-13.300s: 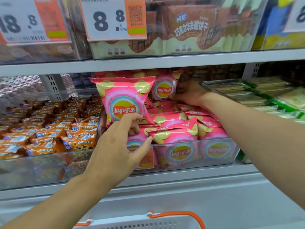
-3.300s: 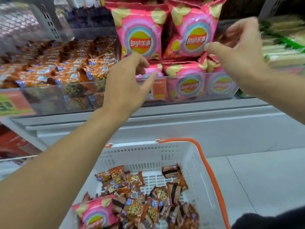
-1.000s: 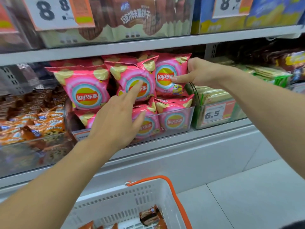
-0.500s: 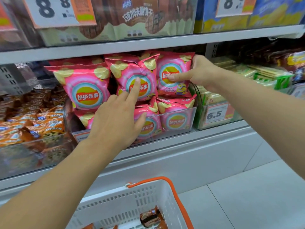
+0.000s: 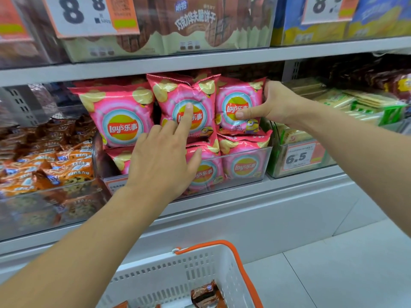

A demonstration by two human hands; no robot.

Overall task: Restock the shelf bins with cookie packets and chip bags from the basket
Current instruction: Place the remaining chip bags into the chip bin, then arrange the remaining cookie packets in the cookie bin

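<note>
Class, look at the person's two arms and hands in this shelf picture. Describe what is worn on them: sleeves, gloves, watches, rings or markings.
Both forearms are bare up to the frame's edge: no sleeves show. The left hand and right hand wear no gloves, and no watch, bracelet, ring or marking is visible.

Glossy foil chip bags (image 5: pixel 121 121), clear-plastic bin (image 5: pixel 244 167)

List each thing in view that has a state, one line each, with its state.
left hand: open, index fingertip touching the middle chip bag
right hand: grips the right chip bag, upright
left chip bag: upright, untouched
clear bin: holds chip bags
basket: holds cookie packets
</note>
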